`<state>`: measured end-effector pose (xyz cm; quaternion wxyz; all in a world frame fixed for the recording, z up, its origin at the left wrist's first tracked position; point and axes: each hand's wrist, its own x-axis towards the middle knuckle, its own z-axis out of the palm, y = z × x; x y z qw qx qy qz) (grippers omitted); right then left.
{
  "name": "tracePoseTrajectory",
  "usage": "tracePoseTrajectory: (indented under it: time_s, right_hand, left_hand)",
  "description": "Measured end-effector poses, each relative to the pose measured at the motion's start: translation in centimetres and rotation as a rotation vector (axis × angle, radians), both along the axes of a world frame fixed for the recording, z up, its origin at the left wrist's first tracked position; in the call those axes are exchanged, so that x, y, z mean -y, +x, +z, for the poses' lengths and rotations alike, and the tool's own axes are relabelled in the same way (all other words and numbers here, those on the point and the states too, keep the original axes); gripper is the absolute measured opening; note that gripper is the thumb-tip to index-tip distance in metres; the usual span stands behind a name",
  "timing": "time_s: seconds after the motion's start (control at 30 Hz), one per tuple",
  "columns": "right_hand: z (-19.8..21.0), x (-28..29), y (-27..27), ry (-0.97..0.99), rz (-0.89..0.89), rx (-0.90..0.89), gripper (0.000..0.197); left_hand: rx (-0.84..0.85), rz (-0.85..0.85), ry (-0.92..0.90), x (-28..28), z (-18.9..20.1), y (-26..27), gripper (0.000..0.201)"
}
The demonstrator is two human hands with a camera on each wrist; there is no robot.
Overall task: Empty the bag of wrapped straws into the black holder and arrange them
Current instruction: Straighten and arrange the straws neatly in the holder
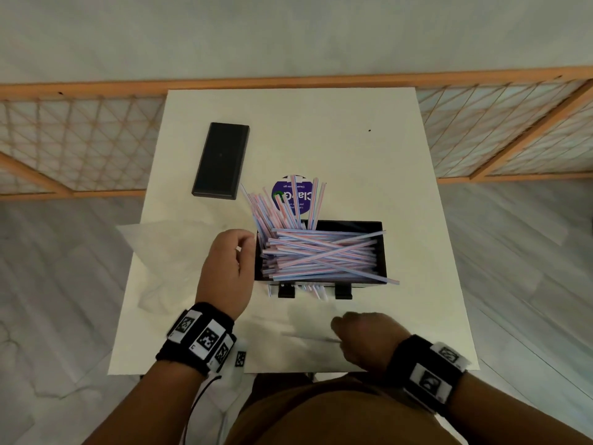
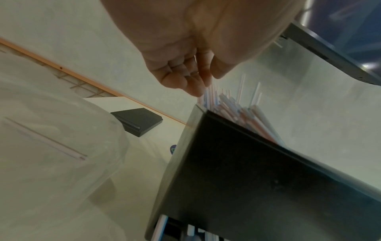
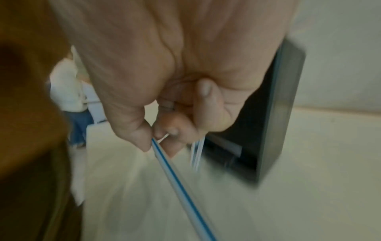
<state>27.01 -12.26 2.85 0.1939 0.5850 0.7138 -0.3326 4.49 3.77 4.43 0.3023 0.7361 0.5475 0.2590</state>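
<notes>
The black holder [image 1: 380,252] stands mid-table, heaped with striped wrapped straws [image 1: 321,252]; several lean out over its back left corner. My left hand [image 1: 240,248] is at the holder's left end, fingers curled, thumb and fingertips pinching straw ends [image 2: 209,91] that stick up there. My right hand [image 1: 353,329] hovers in front of the holder and pinches a blue-striped straw [image 3: 179,179] between thumb and fingers. The clear bag [image 1: 160,252] lies crumpled left of my left hand, with one straw [image 2: 45,138] showing in it.
The holder's black lid [image 1: 221,160] lies at the table's back left. A purple round sticker [image 1: 288,195] sits behind the holder. More clear plastic [image 1: 305,335] covers the table's front edge under my right hand. A wooden lattice screen [image 1: 80,139] stands beyond the table.
</notes>
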Motion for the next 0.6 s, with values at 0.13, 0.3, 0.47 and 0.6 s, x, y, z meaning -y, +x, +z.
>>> tracePoseTrajectory:
  time_s: [0.13,0.3,0.47,0.6]
  right_hand:
    - [8.1,-2.7,1.7,0.370,-0.090,-0.120,0.012]
    - [11.0,-7.0,3.5,0.590,-0.166,-0.116,0.010]
    - [8.8,-10.0,3.2,0.472,-0.148,0.026,0.019]
    - [7.9,-11.2,0.8,0.524,-0.207,-0.116,0.040]
  left_hand:
    - [-0.001,0.050,-0.017,-0.6,-0.2,-0.9,0.014]
    - [0.025,0.114,-0.206,-2.3,-0.4,0.1,0.034]
    - [-0.097,-0.012,-0.305,-3.8,-0.5,1.0,0.051]
    - [-0.142,-0.085,-0.332,-4.6,-1.4,1.2,0.048]
